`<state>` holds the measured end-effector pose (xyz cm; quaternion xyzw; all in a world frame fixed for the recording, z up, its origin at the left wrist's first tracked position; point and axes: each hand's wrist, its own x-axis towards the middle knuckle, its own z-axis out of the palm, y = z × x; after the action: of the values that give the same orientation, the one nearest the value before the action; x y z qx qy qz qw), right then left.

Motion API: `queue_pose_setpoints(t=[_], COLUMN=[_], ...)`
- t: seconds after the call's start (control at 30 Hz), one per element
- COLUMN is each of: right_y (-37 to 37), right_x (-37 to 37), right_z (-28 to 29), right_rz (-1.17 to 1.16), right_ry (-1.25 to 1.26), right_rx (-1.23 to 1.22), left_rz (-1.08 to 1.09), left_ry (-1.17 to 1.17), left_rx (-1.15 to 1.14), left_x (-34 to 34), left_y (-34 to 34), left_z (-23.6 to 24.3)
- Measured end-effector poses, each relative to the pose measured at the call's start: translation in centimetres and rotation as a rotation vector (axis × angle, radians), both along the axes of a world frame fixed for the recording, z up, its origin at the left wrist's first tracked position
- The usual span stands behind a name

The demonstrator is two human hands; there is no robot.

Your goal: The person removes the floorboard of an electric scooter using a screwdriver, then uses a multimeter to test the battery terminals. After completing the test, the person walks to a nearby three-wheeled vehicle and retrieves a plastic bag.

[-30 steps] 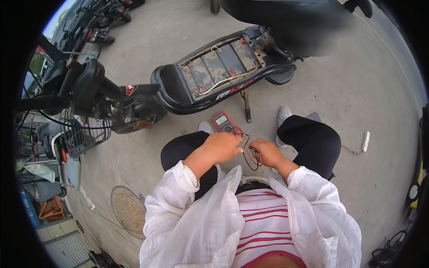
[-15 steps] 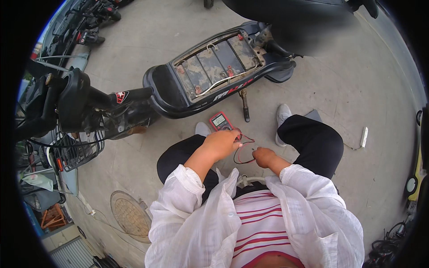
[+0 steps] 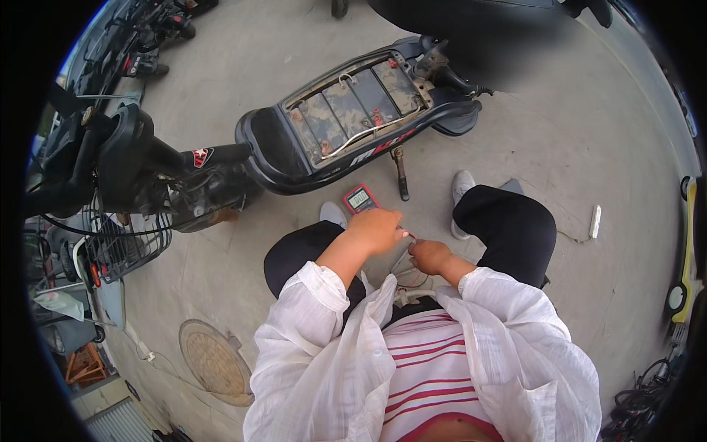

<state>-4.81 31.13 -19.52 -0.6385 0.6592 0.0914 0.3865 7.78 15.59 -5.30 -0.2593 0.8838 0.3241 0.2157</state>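
Observation:
A red-framed digital multimeter (image 3: 359, 199) with a grey screen lies just beyond my left hand (image 3: 375, 232), which partly covers its lower part. The fingers of that hand are closed in a pinch on a thin test lead, whose dark reddish end shows at the fingertips. Close on its right, my right hand (image 3: 430, 257) is closed round the leads too; what lies inside the fist is hidden. Thin loose wires (image 3: 409, 275) hang below the hands, over my lap. Farther off stands an electric scooter (image 3: 287, 140), its footboard opened on a row of dusty batteries (image 3: 361, 103) with red terminals and a white cable.
The scooter's kickstand (image 3: 401, 177) reaches down near my feet. A wire basket (image 3: 129, 250) hangs at the scooter's front, left. On the ground are a round manhole cover (image 3: 213, 357) and a small white block (image 3: 595, 221) with a cord. Parked bikes (image 3: 158, 33) line the far left.
My two hands have come closer together, the left moving right and the right slightly left. The loop of red and black leads between them now hangs lower. The multimeter has stayed put.

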Motion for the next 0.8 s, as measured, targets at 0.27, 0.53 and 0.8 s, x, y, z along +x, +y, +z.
queue_pose_setpoints(t=[0.27, 0.53, 0.8], right_y=[0.5, -3.9, -8.7], right_x=[-3.2, -9.7, -13.4], right_z=[8.3, 14.2, 10.7], right_rz=[-0.065, 0.031, -0.110], right_ry=[-0.168, -0.082, -0.132], right_rx=[-0.233, -0.382, -0.362], left_rz=[0.049, 0.126, 0.127], left_ry=[0.084, -0.026, -0.089], left_rx=[-0.130, -0.160, -0.063], left_x=[-0.1, 1.8, 3.0], left_y=[-1.0, -0.3, -2.3], left_z=[-2.0, -2.4, -2.7])
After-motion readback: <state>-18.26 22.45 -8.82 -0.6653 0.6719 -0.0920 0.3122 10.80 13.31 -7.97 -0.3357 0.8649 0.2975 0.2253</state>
